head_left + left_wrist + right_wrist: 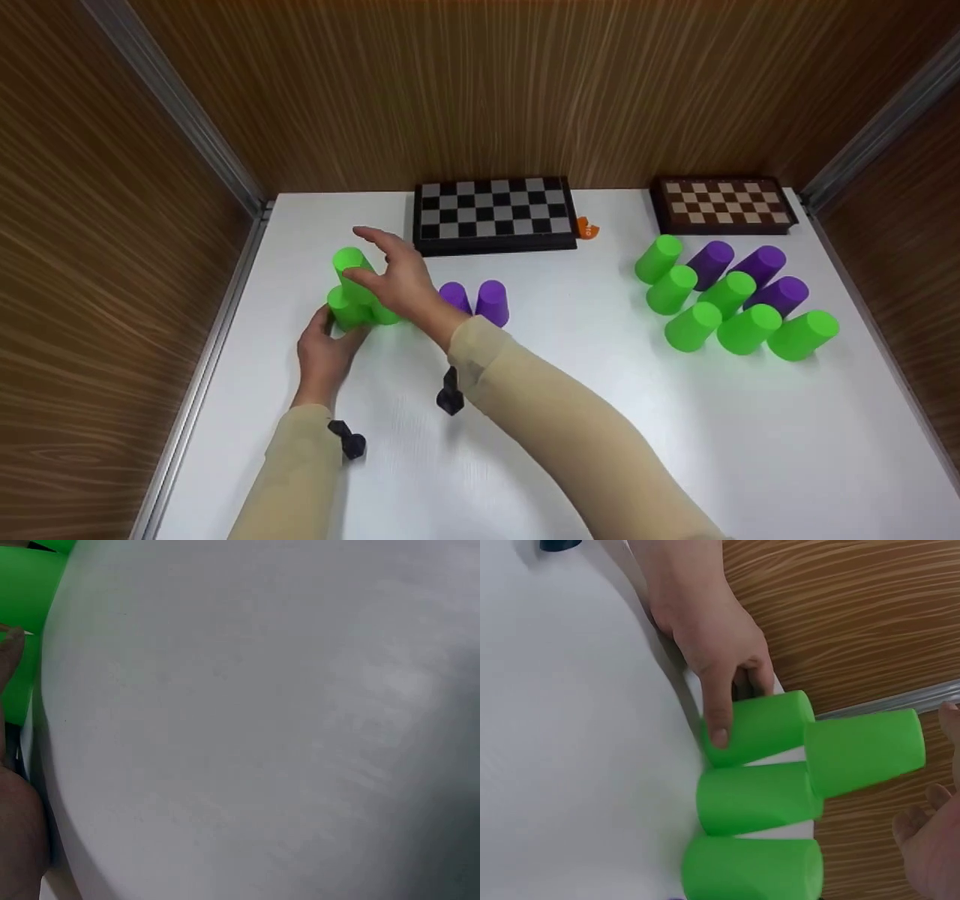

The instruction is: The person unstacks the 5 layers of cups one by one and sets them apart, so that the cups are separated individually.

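- Left hand (324, 360) pinches the outermost green cup (761, 731) low down, thumb on one side and fingers reaching round behind.
- Right hand (405, 281) is spread, thumb well away from the fingers, beside the upper green cup (866, 754); the right wrist view shows a gap between its fingers and that cup.
- The upper green cup sits across the tops of two neighbours, the pinched one and the middle green cup (757, 799), near the left edge of the white table (450, 480).
- A third green cup (754, 870) stands next in the same row on the table, hidden behind the right hand in the head view.
- All of these cups are mouth down, closed ends up, so their insides are hidden.
- Two purple cups (493, 304) stand side by side just past the right wrist, likewise upturned.
- On the right of the table is a cluster of nine upturned cups: six green ones (694, 326) and three purple ones (710, 265); whatever they may cover cannot be seen.
- Along the back lie a black-and-grey checkered case (493, 210), an orange tag (587, 228) beside it, and a brown checkered case (724, 204). Both cases look closed, contents hidden.
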Available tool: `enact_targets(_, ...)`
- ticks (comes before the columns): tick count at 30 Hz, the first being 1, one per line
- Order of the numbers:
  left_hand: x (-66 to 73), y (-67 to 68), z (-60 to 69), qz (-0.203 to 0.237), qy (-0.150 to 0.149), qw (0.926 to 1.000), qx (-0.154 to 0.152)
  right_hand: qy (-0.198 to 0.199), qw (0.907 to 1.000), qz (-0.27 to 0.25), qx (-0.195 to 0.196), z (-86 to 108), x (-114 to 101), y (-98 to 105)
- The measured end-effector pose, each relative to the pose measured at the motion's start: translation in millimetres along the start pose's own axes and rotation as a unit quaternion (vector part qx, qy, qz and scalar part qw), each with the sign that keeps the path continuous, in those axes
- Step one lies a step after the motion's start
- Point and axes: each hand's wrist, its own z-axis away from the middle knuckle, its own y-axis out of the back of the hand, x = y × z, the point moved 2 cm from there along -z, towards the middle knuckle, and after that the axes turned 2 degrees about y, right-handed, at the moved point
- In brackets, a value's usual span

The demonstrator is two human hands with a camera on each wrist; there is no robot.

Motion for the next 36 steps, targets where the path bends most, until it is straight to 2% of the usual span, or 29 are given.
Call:
enact_targets(7,8.0,-10.0,-2.6,-0.013,-0.003,0.9999,-0.004,-0.033,0.9994,-0.013,0.003,1.8,11.6,-12.3)
enact_targets(13,14.4,-14.8,-2.4,-0.016,-0.008,0.9998,-0.006,-0.025,0.9992,-0.026,0.018,1.4,15.4,-9.9)
enact_targets(18,14.7,-14.7,-1.7,-0.014,-0.009,0.9998,-0.009,-0.005,0.9986,-0.043,0.031,4.3,14.2,2.9)
enact_targets(22,11.9,-10.4,-0.7,0.003,-0.009,0.9999,-0.009,0.013,0.9980,-0.050,0.038,7.0,9.7,21.8)
enact_targets(27,7.3,-3.4,1.8,0.007,-0.005,0.9999,-0.012,0.026,0.9968,-0.050,0.057,14.0,9.6,57.8)
enact_targets(31,5.8,-0.5,3.0,0.007,-0.007,0.9999,-0.006,0.023,0.9958,-0.048,0.074,22.2,19.7,92.8)
enact_targets(36,4.0,0.1,1.3,0.001,-0.012,0.9999,0.003,0.007,0.9932,-0.049,0.105,36.5,42.4,138.1)
